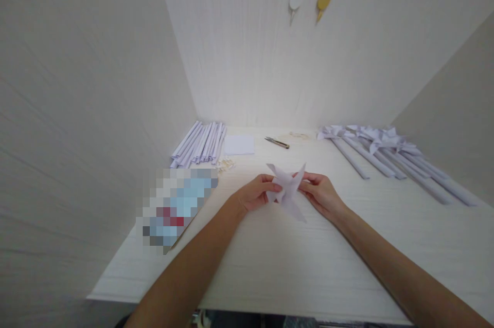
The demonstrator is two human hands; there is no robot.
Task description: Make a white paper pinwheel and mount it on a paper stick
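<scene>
A white paper pinwheel [290, 198] with pointed blades is held up between my hands over the middle of the table. My left hand [258, 192] pinches it near its centre from the left, thumb on the front. My right hand [319, 193] has its fingers closed at the blade on the right side. Part of the right fingertips is hidden behind the paper. Beyond the pinwheel lie thread snips [277, 142] and a stack of white paper squares [239, 145].
Rolled paper sticks [200, 143] are piled at the back left, with small pale pieces [226, 165] beside them. A pixelated flat item [181, 204] lies at left. Finished pinwheels on sticks [386, 150] lie at right. Walls enclose the table [293, 276]; two hooks [323, 1] hang behind.
</scene>
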